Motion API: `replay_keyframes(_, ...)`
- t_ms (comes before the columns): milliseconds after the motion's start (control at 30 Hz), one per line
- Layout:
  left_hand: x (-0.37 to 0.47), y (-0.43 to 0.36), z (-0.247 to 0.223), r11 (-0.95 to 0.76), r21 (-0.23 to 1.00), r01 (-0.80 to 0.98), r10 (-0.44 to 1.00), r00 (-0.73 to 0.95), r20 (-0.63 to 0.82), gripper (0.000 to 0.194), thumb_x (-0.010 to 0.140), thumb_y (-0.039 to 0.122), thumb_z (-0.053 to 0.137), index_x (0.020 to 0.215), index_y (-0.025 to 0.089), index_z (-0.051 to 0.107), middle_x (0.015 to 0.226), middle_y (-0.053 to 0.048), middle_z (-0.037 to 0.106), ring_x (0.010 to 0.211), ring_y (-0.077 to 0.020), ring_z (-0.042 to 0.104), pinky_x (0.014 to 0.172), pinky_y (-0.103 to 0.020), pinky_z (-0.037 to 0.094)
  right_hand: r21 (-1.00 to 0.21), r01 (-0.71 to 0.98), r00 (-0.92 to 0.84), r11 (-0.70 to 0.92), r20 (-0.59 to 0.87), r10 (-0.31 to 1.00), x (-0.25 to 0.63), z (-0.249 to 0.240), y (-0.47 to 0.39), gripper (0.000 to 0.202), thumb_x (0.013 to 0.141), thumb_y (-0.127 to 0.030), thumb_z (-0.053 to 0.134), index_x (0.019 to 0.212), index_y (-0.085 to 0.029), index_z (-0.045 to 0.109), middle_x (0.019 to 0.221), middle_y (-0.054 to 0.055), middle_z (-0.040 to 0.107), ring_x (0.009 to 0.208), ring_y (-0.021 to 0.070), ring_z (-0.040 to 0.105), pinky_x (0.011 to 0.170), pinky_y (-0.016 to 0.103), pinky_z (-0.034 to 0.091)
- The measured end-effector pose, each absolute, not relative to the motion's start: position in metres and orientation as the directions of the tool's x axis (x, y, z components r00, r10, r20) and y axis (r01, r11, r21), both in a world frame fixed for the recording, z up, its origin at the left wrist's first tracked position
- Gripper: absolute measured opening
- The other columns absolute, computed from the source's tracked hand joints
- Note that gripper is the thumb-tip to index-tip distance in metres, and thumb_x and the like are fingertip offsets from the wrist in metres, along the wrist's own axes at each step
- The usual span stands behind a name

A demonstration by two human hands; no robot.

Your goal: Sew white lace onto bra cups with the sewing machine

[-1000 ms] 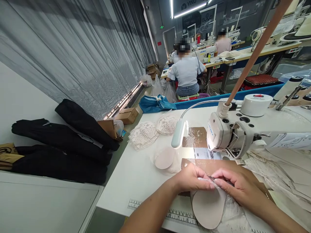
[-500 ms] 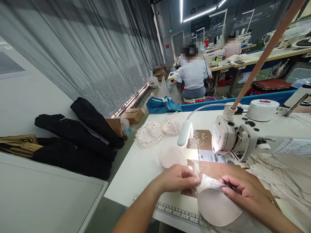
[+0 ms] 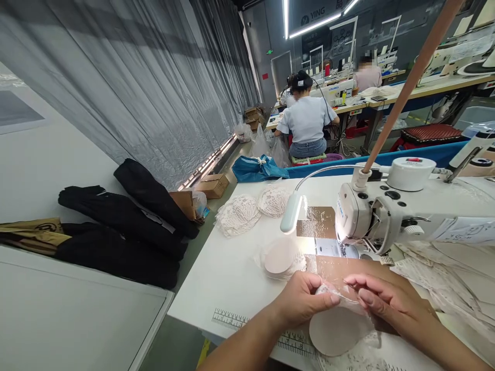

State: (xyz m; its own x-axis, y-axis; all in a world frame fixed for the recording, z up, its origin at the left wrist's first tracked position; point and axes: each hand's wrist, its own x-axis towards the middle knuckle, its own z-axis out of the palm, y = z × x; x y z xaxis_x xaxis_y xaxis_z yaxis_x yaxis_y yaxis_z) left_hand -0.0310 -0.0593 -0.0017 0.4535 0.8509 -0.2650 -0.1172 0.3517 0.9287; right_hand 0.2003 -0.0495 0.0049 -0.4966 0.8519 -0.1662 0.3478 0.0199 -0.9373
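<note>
Head view: the left hand (image 3: 305, 300) pinches the white lace (image 3: 327, 290) between thumb and fingers. The right hand (image 3: 384, 301) is beside the lace, its thumb and fingertips slightly parted; whether it grips anything, I cannot tell. The pale round pad (image 3: 335, 334) is just below and between both hands. Beyond them stands the sewing machine (image 3: 353, 214); another pad (image 3: 279, 256) lies on the table (image 3: 201, 291), ahead of the left hand.

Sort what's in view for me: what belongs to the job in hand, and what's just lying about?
In the job, by the look of it:
- lacy piece with pale pad, in the left hand, right hand close by
- sewing machine
- lamp

Apparently just lying about:
- black bundles
- cardboard box
- blue bag
</note>
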Motion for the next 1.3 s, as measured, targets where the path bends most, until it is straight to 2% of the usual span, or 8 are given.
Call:
replay_keyframes(100,-0.029,-0.061,-0.003,0.344,0.934,-0.101,0.846,0.464,-0.262,0.044,0.069,0.047,0.080,0.085,0.006,0.071,0.070,-0.003,0.056,0.066,-0.0120,0.049,0.064,-0.024,0.038,-0.940,0.334,-0.550,0.069,-0.135,0.824,0.198,0.007,-0.049,0.038,0.089,-0.055,0.052,0.110,-0.026,0.065,0.119,0.007,0.066,0.119,0.0281,0.054,0.101,0.036,0.041)
replay_keyframes(367,-0.020,-0.063,0.003,0.287,0.957,0.034,0.860,0.432,-0.272,0.051,0.068,0.053,0.076,0.057,0.013,0.045,0.060,0.004,0.032,0.057,-0.0072,0.028,0.051,-0.021,0.022,-0.939,0.317,-0.609,0.134,-0.093,0.787,0.185,0.008,-0.053,0.028,0.094,-0.049,0.048,0.109,-0.028,0.059,0.106,0.001,0.067,0.102,0.0228,0.060,0.088,0.035,0.046)
replay_keyframes(633,-0.018,-0.060,-0.007,0.265,0.964,0.021,0.843,0.481,-0.243,0.048,0.072,0.058,0.071,0.069,0.012,0.056,0.066,0.002,0.042,0.061,-0.0092,0.037,0.056,-0.022,0.029,-0.957,0.279,-0.548,0.078,-0.092,0.831,0.189,0.001,-0.051,0.030,0.094,-0.050,0.046,0.101,-0.026,0.062,0.096,0.001,0.068,0.090,0.0197,0.062,0.079,0.029,0.047)
replay_keyframes(800,-0.032,-0.059,0.024,-0.070,0.902,0.426,0.878,0.456,-0.147,0.043,0.077,0.051,0.068,0.061,0.015,0.052,0.060,0.003,0.043,0.057,-0.0097,0.038,0.054,-0.023,0.028,-0.947,0.322,-0.373,0.025,-0.103,0.922,0.198,-0.009,-0.050,0.041,0.090,-0.057,0.047,0.112,-0.023,0.059,0.105,0.007,0.069,0.097,0.0248,0.065,0.080,0.032,0.052)
replay_keyframes(900,-0.049,-0.049,0.050,-0.251,0.706,0.663,0.940,0.339,0.016,0.031,0.082,0.039,0.063,0.063,0.016,0.055,0.060,0.002,0.048,0.061,-0.0124,0.044,0.059,-0.024,0.033,-0.852,0.477,-0.328,0.216,0.055,0.943,0.199,-0.015,-0.051,0.038,0.086,-0.050,0.057,0.114,-0.025,0.060,0.113,0.008,0.070,0.104,0.0261,0.065,0.086,0.033,0.052)
replay_keyframes(1000,-0.067,-0.026,0.058,-0.211,0.612,0.762,0.975,0.205,0.081,0.022,0.083,0.035,0.059,0.096,0.018,0.065,0.089,-0.005,0.062,0.086,-0.0207,0.054,0.078,-0.029,0.039,-0.630,0.571,-0.512,0.527,0.229,0.828,0.189,-0.015,-0.055,0.035,0.083,-0.028,0.059,0.118,-0.030,0.062,0.117,0.006,0.069,0.097,0.0245,0.068,0.079,0.032,0.053)
replay_keyframes(1167,-0.079,0.004,0.035,-0.057,0.643,0.764,0.981,0.163,-0.107,0.026,0.065,0.025,0.068,0.089,0.015,0.067,0.078,-0.005,0.060,0.079,-0.0255,0.056,0.071,-0.033,0.041,-0.488,0.484,-0.824,0.726,0.025,0.566,0.173,0.004,-0.064,0.024,0.064,-0.004,0.051,0.075,-0.023,0.059,0.092,0.001,0.066,0.065,0.0152,0.062,0.057,0.025,0.043)
replay_keyframes(1300,-0.075,0.001,0.017,-0.032,0.797,0.604,0.936,0.298,-0.188,0.019,0.075,0.033,0.061,0.072,0.014,0.065,0.068,-0.002,0.058,0.068,-0.0185,0.057,0.059,-0.025,0.041,-0.536,0.632,-0.690,0.559,-0.060,0.722,0.189,0.011,-0.059,0.018,0.060,-0.004,0.051,0.061,-0.022,0.049,0.065,-0.003,0.060,0.061,0.0155,0.058,0.055,0.025,0.040)
